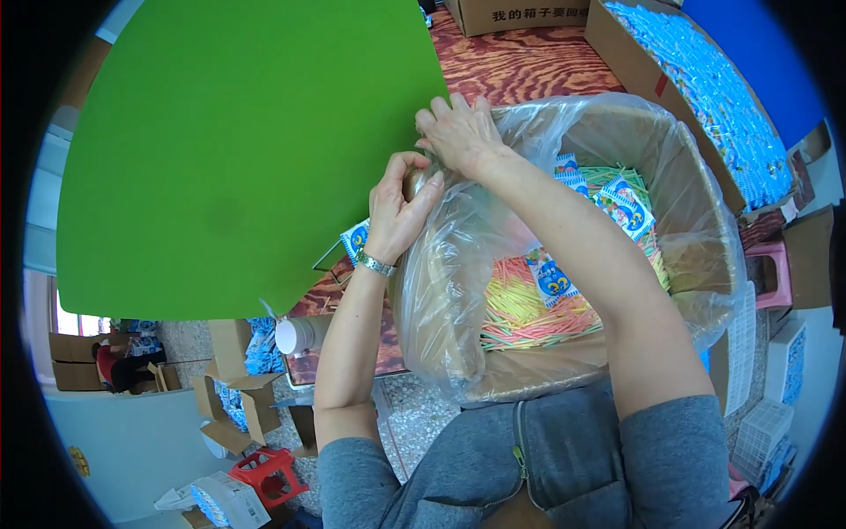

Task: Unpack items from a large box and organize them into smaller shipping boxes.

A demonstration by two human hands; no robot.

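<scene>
At box rim, both hands (pixel 432 167) — plastic liner (pixel 458 264) pinched

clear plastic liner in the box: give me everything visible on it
The clear plastic liner is thin, glossy and wrinkled film. It lines the open cardboard box and is folded out over its rim, draping down the near-left outside in loose folds. Inside it lie thin coloured sticks and small printed packets. The left hand and right hand both grip it at the far-left rim.
</scene>
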